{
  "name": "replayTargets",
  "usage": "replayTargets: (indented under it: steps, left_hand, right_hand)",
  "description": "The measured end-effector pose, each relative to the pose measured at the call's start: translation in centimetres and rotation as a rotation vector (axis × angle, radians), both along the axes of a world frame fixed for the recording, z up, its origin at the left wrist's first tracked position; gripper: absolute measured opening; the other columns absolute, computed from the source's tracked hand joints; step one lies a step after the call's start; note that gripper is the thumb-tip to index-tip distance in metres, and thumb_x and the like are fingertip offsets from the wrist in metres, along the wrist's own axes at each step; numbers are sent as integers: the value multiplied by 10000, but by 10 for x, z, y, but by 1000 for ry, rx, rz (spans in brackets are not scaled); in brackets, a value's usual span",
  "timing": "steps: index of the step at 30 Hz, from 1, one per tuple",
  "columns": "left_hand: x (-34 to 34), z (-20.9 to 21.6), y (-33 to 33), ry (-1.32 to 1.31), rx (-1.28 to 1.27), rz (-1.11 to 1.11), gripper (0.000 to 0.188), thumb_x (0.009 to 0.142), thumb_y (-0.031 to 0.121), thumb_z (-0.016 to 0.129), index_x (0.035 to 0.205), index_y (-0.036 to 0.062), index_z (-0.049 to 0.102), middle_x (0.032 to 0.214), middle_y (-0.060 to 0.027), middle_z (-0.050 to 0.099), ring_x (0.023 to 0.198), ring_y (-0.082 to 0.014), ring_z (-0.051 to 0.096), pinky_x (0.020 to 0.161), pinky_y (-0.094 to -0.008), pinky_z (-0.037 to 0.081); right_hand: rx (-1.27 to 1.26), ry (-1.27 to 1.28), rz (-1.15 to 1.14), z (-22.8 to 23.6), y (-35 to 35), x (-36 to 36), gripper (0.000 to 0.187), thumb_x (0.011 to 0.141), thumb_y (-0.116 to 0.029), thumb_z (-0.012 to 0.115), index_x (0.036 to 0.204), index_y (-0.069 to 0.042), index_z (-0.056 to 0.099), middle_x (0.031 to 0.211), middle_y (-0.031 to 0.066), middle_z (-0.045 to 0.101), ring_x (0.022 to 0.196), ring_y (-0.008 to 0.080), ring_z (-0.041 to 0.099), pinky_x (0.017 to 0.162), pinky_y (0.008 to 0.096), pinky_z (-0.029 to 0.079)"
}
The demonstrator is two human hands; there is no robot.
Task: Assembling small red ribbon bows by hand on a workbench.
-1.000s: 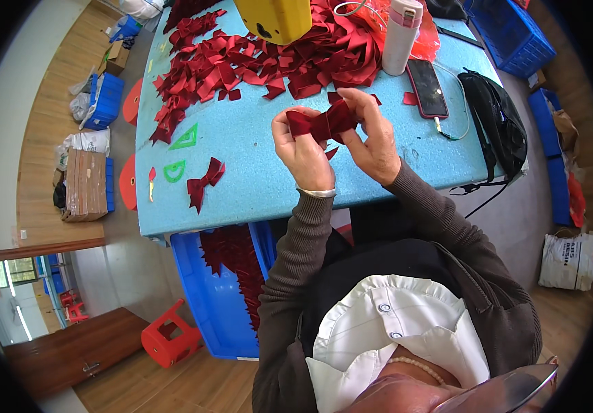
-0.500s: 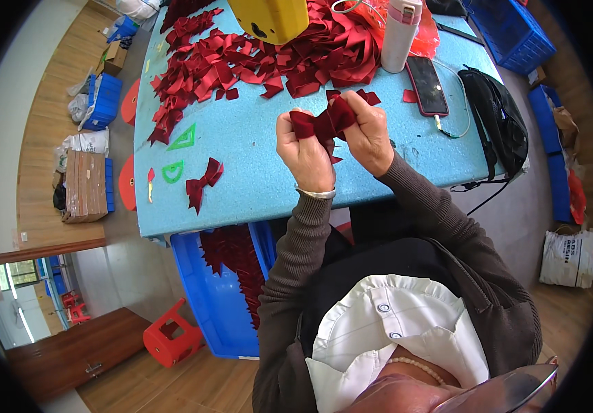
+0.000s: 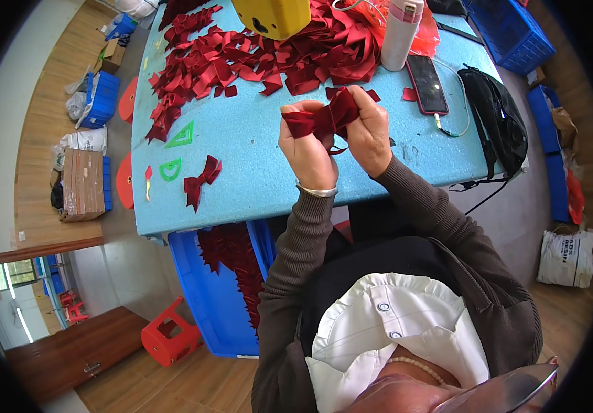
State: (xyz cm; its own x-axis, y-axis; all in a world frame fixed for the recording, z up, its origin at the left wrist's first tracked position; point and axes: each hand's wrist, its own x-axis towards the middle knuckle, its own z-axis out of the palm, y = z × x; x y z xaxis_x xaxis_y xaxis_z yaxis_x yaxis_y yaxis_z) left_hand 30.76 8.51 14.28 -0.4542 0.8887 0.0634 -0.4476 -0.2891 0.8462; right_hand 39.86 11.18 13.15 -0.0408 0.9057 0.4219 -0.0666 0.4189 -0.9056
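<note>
Over the near part of the table, both my hands grip a dark red velvet ribbon bow [image 3: 322, 118]. My left hand [image 3: 309, 155] holds its left loop with thumb and fingers closed. On the other loop, my right hand [image 3: 369, 134] is closed in the same way. A ribbon tail hangs below the bow's middle, between the hands. Another red bow [image 3: 202, 180] lies on the table to the left. Beyond the hands spreads a large heap of red ribbon pieces [image 3: 207, 72], with a few loose pieces just behind the held bow.
On the blue table [image 3: 255, 172] stand a yellow container [image 3: 276, 17] and a white bottle [image 3: 401, 34]. A phone [image 3: 427, 84] with a cable and a black bag [image 3: 492, 120] lie at right. Green set square [image 3: 181, 135] and protractor [image 3: 170, 170] lie left. Below is a blue bin [image 3: 217, 310] holding red bows.
The held bow has turned a little, its left loop now lower and flatter and its tail shifted. Both hands stay in nearly the same place, still gripping it.
</note>
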Motion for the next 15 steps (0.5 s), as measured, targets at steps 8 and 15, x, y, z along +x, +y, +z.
replayTargets:
  steps: [8, 15]
  left_hand:
    - [-4, -11, 2, -330, -40, -124, 369, 1000, 391, 455, 887, 58, 564, 683, -13, 563, 494, -59, 426, 425, -195, 299]
    - [-10, -12, 1, 9, -169, -140, 389, 1011, 355, 447, 873, 15, 578, 736, -59, 617, 577, -100, 549, 509, -241, 433]
  right_hand:
    - [1, -30, -4, -5, 1, 2, 166, 865, 74, 434, 958, 22, 562, 748, 8, 577, 713, 43, 496, 622, 217, 447]
    - [2, -168, 21, -17, 7, 17, 153, 871, 42, 469, 978, 24, 578, 752, 15, 581, 726, 46, 504, 635, 223, 454]
